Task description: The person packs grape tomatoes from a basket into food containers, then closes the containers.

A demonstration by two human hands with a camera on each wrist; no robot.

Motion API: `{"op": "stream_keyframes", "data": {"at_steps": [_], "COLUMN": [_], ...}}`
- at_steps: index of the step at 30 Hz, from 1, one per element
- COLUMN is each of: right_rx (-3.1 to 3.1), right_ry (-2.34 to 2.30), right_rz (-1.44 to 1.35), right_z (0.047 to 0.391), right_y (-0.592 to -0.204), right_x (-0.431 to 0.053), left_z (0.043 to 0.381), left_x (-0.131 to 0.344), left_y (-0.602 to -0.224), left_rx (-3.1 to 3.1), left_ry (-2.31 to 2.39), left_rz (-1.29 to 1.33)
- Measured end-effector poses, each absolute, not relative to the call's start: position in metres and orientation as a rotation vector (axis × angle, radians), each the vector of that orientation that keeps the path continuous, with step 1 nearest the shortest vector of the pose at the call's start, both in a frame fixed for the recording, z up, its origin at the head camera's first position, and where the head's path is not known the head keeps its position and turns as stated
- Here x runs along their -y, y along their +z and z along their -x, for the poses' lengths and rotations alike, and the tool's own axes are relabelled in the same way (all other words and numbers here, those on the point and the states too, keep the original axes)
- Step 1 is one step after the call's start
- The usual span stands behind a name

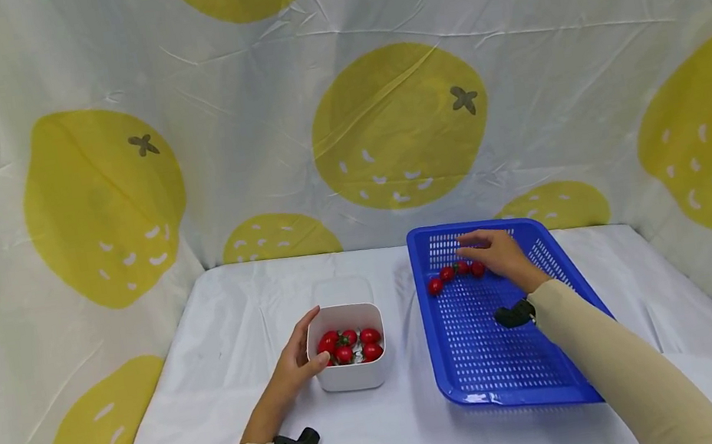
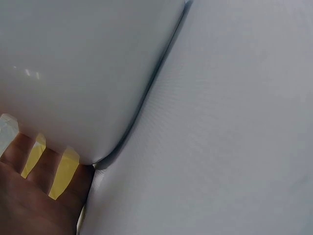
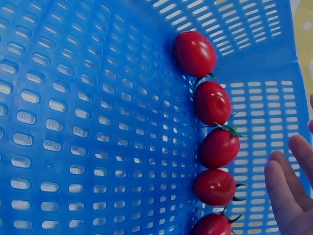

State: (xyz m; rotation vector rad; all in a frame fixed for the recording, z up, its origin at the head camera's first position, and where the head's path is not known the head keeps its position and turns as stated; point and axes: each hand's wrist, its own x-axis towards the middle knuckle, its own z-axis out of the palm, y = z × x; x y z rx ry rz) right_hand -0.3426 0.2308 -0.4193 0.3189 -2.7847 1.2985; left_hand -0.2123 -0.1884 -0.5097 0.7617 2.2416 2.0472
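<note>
My left hand (image 1: 291,368) holds the left side of a white square container (image 1: 351,378), its thumb at the front rim and its fingers along the outer wall. Several red cherry tomatoes (image 1: 343,353) lie inside. In the left wrist view, the fingers (image 2: 41,164) bear against the smooth container wall (image 2: 83,83). My right hand (image 1: 499,255) hovers inside the far end of a blue perforated basket (image 1: 484,368), fingers extended and nothing between them. Below it, cherry tomatoes with green stems line the basket's far side; in the right wrist view one tomato (image 3: 213,104) sits near the fingers (image 3: 281,188).
A pale, flat square piece (image 1: 342,289) lies just behind the container. White cloth (image 1: 225,367) covers the table, and a lemon-print curtain (image 1: 245,138) hangs behind and at both sides. The basket's raised rim (image 1: 424,320) stands right of the container.
</note>
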Motion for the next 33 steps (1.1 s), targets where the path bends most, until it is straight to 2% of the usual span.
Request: {"op": "stream_keyframes", "data": {"at_steps": [18,33], "right_rx": [2.832,2.935], "right_ry": [1.228,1.196], "right_rz": [-0.154,-0.153], "right_z": [0.343,0.345], "right_y": [-0.427,-0.435], "right_x": [-0.239,-0.241], "left_z": [0.213,0.213], "left_x": [0.189,0.188], "left_y": [-0.511,-0.510], "left_rx": [-2.225,-2.240], "left_ry": [2.054,2.049], "left_rz": [-0.765,-0.760]}}
